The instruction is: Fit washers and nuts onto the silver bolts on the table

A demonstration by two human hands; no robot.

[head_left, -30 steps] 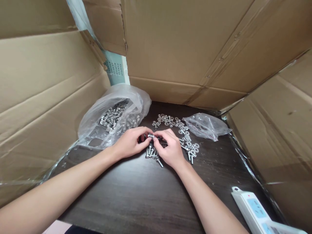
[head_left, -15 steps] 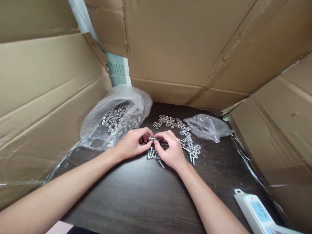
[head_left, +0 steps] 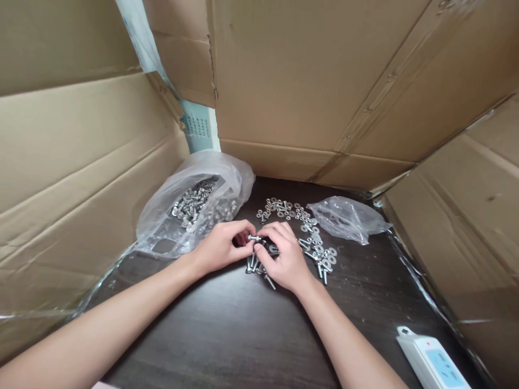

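A small silver bolt (head_left: pixel 254 237), with what looks like a washer or nut on it, lies sideways between my two hands. My left hand (head_left: pixel 227 241) has its fingers curled around the bolt's left end. From the other side, the fingertips of my right hand (head_left: pixel 281 251) close on the right end; the exact contact there is partly hidden. Loose bolts (head_left: pixel 253 263) lie on the table just below my hands, some covered by my right hand. Beyond my right hand, washers (head_left: pixel 318 237) and nuts (head_left: pixel 279 204) are scattered with more bolts.
An open clear plastic bag (head_left: pixel 162 210) full of bolt hardware stands at the back left. A second, flattened plastic bag (head_left: pixel 348 219) lies at the right. A white power strip (head_left: pixel 433 359) sits at the lower right. Cardboard walls (head_left: pixel 284 75) enclose the dark table (head_left: pixel 227 329).
The camera view has tilted slightly, so everything sits a little lower. The bolt between my fingers shows more clearly, and my right fingertips have shifted slightly on it.
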